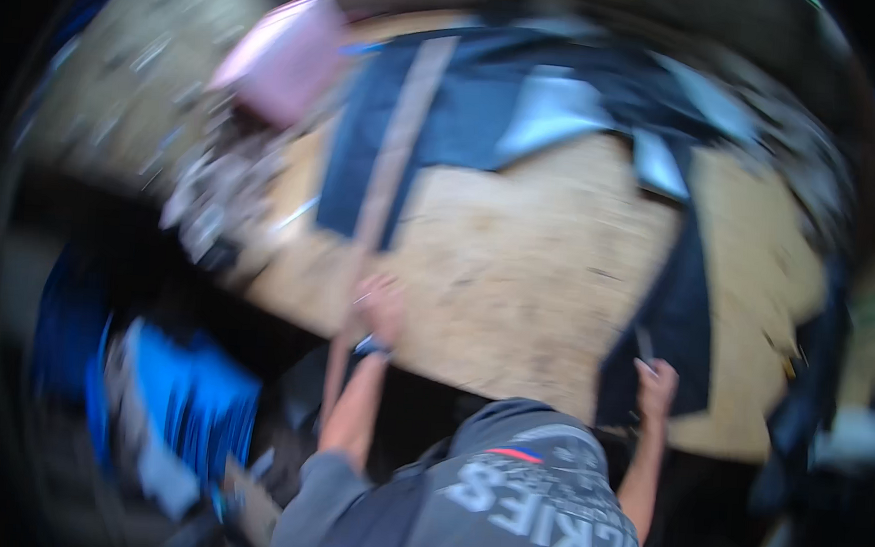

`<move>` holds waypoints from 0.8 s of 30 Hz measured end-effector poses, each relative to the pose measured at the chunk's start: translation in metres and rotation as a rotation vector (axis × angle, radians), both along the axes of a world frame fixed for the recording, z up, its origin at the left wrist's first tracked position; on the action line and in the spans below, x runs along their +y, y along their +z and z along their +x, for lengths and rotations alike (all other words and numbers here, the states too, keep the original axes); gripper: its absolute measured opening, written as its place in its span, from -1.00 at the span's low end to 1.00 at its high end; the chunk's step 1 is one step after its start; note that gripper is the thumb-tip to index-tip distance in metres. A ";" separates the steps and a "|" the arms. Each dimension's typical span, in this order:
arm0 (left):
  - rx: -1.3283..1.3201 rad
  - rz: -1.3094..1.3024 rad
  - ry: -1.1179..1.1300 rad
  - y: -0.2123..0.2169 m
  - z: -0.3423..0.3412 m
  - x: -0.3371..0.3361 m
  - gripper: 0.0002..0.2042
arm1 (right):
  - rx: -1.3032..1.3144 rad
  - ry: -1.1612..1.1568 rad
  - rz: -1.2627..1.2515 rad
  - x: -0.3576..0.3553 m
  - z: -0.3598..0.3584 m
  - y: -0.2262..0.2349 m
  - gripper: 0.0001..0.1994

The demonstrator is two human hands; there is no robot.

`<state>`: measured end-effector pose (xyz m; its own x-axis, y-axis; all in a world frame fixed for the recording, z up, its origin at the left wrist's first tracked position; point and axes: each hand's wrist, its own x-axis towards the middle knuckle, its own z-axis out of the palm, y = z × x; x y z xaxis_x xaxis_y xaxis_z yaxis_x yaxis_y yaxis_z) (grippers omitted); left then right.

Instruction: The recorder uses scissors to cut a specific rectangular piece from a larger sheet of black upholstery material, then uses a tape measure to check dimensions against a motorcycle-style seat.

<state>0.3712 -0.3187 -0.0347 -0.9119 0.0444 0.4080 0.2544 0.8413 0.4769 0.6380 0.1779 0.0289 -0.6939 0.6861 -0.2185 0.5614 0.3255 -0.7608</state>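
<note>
Motion blurs the whole picture. My left hand (383,308) is closed at the edge of a long, straight, brownish strip (400,141), perhaps a wooden ruler. The strip lies over dark blue cloth (473,105) at the far side and runs past the table's near edge. My right hand (657,387) is closed around a thin, pale, pointed tool (645,340), whose kind I cannot make out. It is over the near end of a dark cloth piece (678,298) that hangs down the right part of the table.
Beneath the cloth is a light wooden table (538,270). Pale blue pieces (557,115) lie among the dark cloth. A pink box-like object (285,59) stands at the far left, beside crumpled greyish material (224,195). Bright blue folded material (194,399) is at the lower left.
</note>
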 end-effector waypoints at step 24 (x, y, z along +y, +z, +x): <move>-0.233 0.183 -1.578 0.060 0.201 0.631 -0.60 | 0.747 -0.848 -0.975 -0.016 0.313 -0.183 -0.80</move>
<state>0.5723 0.3125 0.0248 -0.0439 0.9245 0.3786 0.6824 -0.2491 0.6872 0.9511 0.1620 -0.1539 -0.3289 0.7293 -0.5999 -0.2894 -0.6826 -0.6711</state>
